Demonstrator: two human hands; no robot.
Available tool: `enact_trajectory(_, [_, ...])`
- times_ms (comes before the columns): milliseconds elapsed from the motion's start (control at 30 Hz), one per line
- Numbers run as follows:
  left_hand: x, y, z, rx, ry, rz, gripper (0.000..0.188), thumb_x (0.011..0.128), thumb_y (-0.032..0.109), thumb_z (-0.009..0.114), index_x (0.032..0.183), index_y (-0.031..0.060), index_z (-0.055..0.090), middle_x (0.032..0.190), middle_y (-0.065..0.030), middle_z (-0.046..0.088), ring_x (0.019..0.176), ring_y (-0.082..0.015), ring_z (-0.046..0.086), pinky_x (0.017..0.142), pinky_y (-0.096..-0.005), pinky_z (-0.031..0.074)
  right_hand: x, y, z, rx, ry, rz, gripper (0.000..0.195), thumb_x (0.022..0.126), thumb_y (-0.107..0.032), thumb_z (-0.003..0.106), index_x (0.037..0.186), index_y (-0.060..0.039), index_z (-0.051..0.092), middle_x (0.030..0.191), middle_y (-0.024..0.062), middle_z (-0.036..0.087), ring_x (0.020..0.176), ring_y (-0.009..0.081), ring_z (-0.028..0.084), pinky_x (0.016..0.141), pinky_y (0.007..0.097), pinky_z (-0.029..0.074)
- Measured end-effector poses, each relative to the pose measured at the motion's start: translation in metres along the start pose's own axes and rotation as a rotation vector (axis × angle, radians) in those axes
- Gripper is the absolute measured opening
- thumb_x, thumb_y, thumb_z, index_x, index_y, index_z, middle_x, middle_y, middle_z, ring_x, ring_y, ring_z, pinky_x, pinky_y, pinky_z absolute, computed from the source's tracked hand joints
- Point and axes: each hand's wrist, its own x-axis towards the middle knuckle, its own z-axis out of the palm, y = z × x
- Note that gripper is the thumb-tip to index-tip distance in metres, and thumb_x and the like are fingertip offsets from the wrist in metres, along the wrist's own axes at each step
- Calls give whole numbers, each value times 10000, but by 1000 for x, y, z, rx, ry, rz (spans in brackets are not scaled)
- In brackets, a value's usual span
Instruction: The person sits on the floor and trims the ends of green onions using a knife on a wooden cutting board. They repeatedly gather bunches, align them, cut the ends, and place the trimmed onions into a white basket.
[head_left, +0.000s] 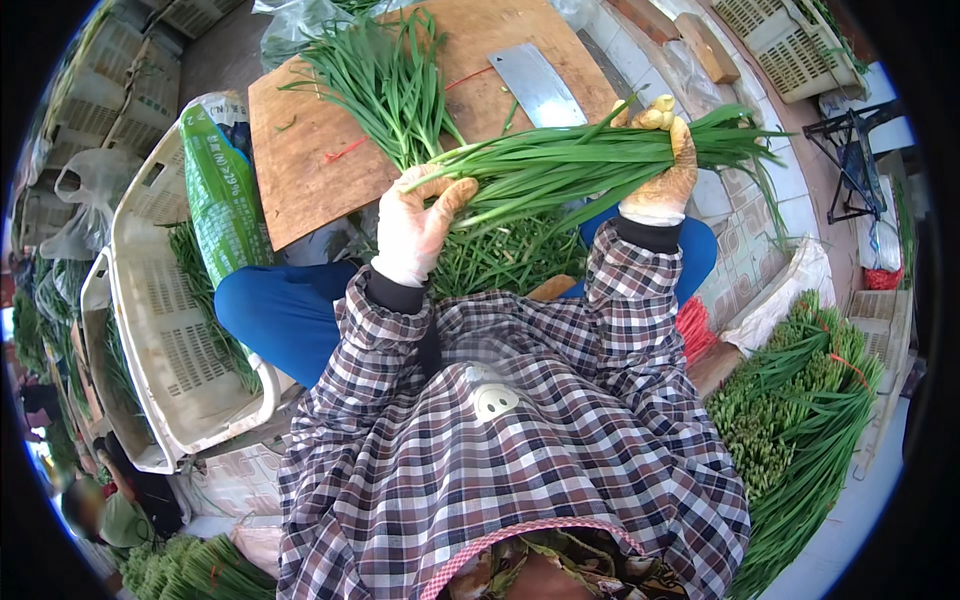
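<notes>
A bunch of green garlic chives (570, 161) stretches between my two gloved hands, above my lap. My left hand (420, 217) pinches the pale stem end between thumb and fingers. Toward the leafy tips, my right hand (664, 169) is wrapped around the bunch. Beyond them, another pile of chives (390, 90) lies on a wooden board (307, 165). A cleaver blade (536, 82) rests flat on the same board; its handle end is not clearly visible near my right hand. Below the held bunch, loose green trimmings (510, 255) lie between my knees.
At left stands a cream plastic crate (169, 300) with a green printed sack (217, 187) over its rim. Tied chive bundles (802, 397) are stacked at right, near red ties (694, 330). A folding stool (851, 161) stands farther right. Another person (120, 510) is at lower left.
</notes>
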Motion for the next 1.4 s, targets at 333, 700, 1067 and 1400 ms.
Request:
enact_trajectory(333, [-38,-2,-53,-333,-99,23,359,884,317,514,822,-19,625,962,-113,610,803,-150,561,678,-261,443,-4,-17,-10,216,54,50,211,802,-107,579,999,-31,565,905,45,638,812,165,609,1016,413,305])
enact_trajectory(700, [-6,38,13,517,-18,293,362,722,142,703,1049,22,607,1000,-127,623,882,-246,599,796,-319,463,17,-29,-48,222,246,121,173,794,-123,533,883,6,606,858,105,638,791,231,594,901,452,417])
enact_trajectory(1067, [-23,58,50,550,-103,761,424,653,17,669,1071,61,617,1065,-97,622,899,-216,603,872,-346,428,37,-26,-151,-50,354,153,333,907,-244,369,1074,-6,534,1115,194,554,993,333,542,912,537,409])
enact_trajectory(1400, [-32,47,38,442,-240,571,368,655,55,683,1018,71,628,1079,-96,605,878,-258,574,805,-340,456,30,-39,-131,212,489,115,366,936,-290,331,1038,-27,564,1097,179,570,1006,337,537,917,554,396])
